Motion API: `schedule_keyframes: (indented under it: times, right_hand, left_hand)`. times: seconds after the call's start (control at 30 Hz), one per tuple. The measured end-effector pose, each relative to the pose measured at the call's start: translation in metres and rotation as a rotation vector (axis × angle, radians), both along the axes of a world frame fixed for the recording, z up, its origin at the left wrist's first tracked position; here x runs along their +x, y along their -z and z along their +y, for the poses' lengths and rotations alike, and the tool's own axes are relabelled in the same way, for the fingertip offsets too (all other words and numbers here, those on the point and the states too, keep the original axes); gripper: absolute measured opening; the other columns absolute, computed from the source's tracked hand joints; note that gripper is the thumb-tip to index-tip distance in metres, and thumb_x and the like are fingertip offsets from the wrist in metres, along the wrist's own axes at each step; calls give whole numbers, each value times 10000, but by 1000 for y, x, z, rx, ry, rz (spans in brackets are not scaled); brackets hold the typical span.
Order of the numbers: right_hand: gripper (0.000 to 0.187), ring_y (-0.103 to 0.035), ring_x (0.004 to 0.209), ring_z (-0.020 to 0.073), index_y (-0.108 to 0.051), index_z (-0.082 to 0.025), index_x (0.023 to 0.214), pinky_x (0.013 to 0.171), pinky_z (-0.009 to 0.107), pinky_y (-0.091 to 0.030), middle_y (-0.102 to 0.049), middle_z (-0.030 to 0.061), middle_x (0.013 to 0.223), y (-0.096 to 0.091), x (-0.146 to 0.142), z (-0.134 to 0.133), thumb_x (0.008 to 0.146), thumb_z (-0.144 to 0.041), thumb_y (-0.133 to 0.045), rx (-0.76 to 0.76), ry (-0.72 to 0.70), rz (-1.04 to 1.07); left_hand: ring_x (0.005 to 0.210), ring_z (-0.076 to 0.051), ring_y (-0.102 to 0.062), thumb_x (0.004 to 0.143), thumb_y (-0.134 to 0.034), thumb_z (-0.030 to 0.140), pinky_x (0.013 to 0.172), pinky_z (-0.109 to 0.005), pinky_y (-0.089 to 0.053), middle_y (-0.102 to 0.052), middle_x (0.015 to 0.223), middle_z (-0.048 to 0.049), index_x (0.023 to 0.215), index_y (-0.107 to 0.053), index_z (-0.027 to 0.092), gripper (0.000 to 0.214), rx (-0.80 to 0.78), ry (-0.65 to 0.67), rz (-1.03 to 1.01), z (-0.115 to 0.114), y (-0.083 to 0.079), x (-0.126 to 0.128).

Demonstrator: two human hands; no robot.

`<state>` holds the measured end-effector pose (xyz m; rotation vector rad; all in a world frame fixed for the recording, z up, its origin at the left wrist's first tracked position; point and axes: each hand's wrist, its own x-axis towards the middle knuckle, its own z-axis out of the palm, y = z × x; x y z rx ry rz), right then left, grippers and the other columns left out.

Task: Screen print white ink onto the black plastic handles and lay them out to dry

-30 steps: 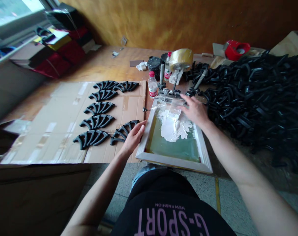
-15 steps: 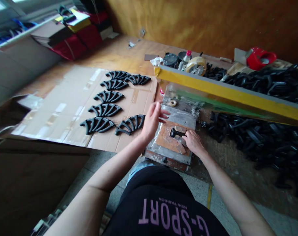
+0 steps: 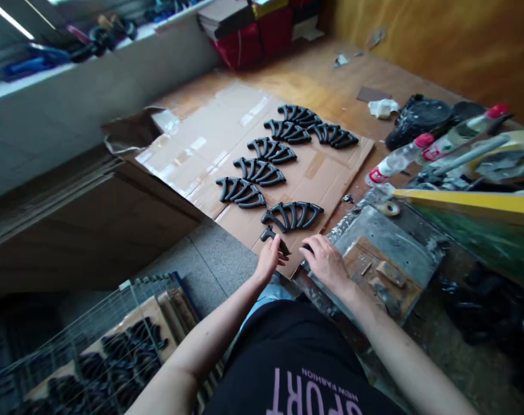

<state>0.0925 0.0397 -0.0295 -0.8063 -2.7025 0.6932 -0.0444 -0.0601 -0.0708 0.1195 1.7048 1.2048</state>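
"Two hands sit low by the cardboard sheet's (image 3: 322,178) near corner. What's the left hand (image 3: 268,259) doing?"
"Its fingers (image 3: 275,255) pinch a small black piece (image 3: 272,234) (stiff moulded plastic, I'd judge, light, safest held by its thick end)."
"And the right hand (image 3: 326,264)?"
"Curled against something dark (image 3: 307,248) beside the stained board (image 3: 387,236); I can't tell whether it grips."

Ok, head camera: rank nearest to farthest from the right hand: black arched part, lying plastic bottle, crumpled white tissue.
From the right hand:
1. Black arched part, on the cardboard, just ahead.
2. Plastic bottle, lying ahead and to the right.
3. Crumpled white tissue, farthest, on the wooden surface.
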Motion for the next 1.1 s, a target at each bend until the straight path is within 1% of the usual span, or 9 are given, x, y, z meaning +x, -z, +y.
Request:
schedule_keyframes:
  times: [0.1, 0.23, 0.37, 0.47, 0.6, 0.67, 0.73, 0.9, 1.1]
  right_hand:
    - [164, -572, 952, 265, -625, -213, 995, 846, 400, -465, -635, 101, 983, 23, -15, 33, 940, -293, -492, -29, 58, -5]
    - [190, -565, 938, 277, -643, -198, 997, 863, 423, -456, -648, 114, 983, 49, -26, 60, 929, -281, -487, -25, 92, -58]
    - [213, -541, 963, 285, -651, -179, 1028, 884, 430, -445, -644, 131, 1012, 58, -34, 63, 923, -273, -492, -11, 84, -101]
    - [238, -515, 999, 285, -653, -164, 1059, 912, 431, -432, -627, 139, 1034, 60, -38, 62, 921, -285, -502, 9, 80, -118]
    - [265, -486, 1023, 280, -658, -154, 1091, 931, 428, -420, -608, 136, 1053, 62, -44, 59, 916, -303, -525, 54, 105, -137]
    - [297, -475, 1044, 280, -654, -149, 1132, 947, 425, -417, -593, 140, 1090, 62, -48, 56, 909, -313, -544, 65, 109, -155]
    - [331, -464, 1065, 285, -650, -153, 1171, 960, 426, -416, -569, 148, 1134, 60, -53, 52, 903, -325, -559, 72, 117, -180]
    - [373, -463, 1076, 294, -656, -169, 1211, 950, 414, -432, -521, 159, 1173, 53, -69, 43, 894, -349, -577, 56, 161, -288]
    - [378, -454, 1123, 288, -606, -253, 1261, 894, 410, -455, -479, 111, 1331, 43, -88, 37, 918, -388, -526, -44, 156, -463]
  left_hand:
    - [511, -162, -618, 873, -341, 693, 479, -266, -462, -691, 705, -75, 805, -474, 204, 512, -135, -36, 49, -11, 28, -32]
    - [430, -188, -581, 891, -282, 687, 504, -307, -464, -636, 529, -61, 708, -535, 211, 569, -247, 113, 112, -12, 44, -50]
    - [443, -215, -592, 919, -238, 644, 581, -334, -467, -600, 461, -79, 578, -571, 215, 641, -306, 253, 181, -10, 35, -57]
    - [569, -221, -638, 944, -244, 597, 658, -319, -462, -628, 526, -80, 584, -602, 210, 638, -372, 352, 354, -14, 20, -54]
    - [804, -176, -662, 973, -353, 467, 750, -263, -458, -707, 844, -51, 933, -670, 213, 408, -287, 460, 734, -10, -2, -41]
    - [947, -166, -647, 974, -385, 444, 808, -247, -460, -692, 1040, -53, 1167, -614, 239, 363, -222, 510, 892, 1, -9, -37]
    - [1011, -183, -632, 965, -410, 455, 816, -259, -469, -664, 1115, -67, 1303, -534, 260, 410, -251, 579, 997, 15, -13, -35]
    - [909, -215, -659, 931, -473, 465, 719, -284, -490, -648, 1042, -83, 1324, -513, 239, 455, -402, 727, 981, 41, -8, -39]
    - [929, -192, -654, 954, -419, 310, 796, -271, -493, -640, 1036, -94, 1277, -561, 203, 369, -328, 736, 911, 46, -2, -47]
